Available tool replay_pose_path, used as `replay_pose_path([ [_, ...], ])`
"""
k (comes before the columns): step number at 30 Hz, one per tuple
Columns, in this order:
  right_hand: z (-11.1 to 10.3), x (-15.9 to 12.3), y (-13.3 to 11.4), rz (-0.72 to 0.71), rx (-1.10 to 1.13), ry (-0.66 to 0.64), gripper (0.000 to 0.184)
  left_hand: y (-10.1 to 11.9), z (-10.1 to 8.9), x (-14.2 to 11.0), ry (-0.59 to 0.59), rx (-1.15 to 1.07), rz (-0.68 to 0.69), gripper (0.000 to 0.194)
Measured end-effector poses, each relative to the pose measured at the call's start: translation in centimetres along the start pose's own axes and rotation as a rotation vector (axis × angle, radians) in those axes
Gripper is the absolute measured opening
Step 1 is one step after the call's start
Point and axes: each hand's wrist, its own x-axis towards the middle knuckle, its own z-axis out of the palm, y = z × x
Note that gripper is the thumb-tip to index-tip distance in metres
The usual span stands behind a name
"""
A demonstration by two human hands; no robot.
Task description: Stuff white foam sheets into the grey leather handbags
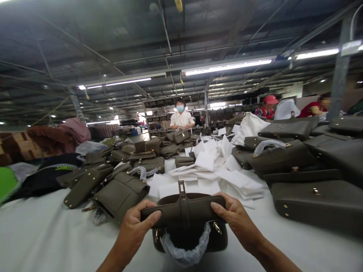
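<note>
Surface: a pale worktable (42, 234) spreads under both your hands, in a dim hall with strip lights (227, 68) overhead.

Far left of your left hand: folded garments (42, 170) and cardboard stacks (17, 147) at the table edge.

Just left and beyond your left hand (136, 226): a heap of olive-grey handbags (113, 185), lying flat or tilted, gold studs showing.

Your left hand: closed on the left end of the grey handbag (187, 223), thumb over its folded top flap.

Between your hands: that handbag stands on the table, its strap tab (181, 189) sticking upright at the middle; its handle, wrapped in clear plastic film (184, 251), hangs down the near side. Whether anything lies inside cannot be told.

Your right hand (235, 219): clamped on the bag's right end, thumb on top.

Beyond both hands: loose white paper sheets (215, 170) spread over the table; farther off, a person in a white shirt (181, 119) at more bags.

Right of your right hand: larger dark bags (317, 204) stacked flat; two further people (269, 105) behind.
</note>
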Motion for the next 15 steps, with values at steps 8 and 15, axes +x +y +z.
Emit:
replay_pose_path([
  [8,0.5,0.5,-0.2,0.012,-0.014,0.015,0.037,7.3,-0.4,4.7,-0.407,0.165,-0.179,0.045],
  [15,0.0,0.6,0.3,0.007,0.024,-0.01,0.04,10.1,4.8,7.5,-0.517,0.204,-0.267,0.024],
])
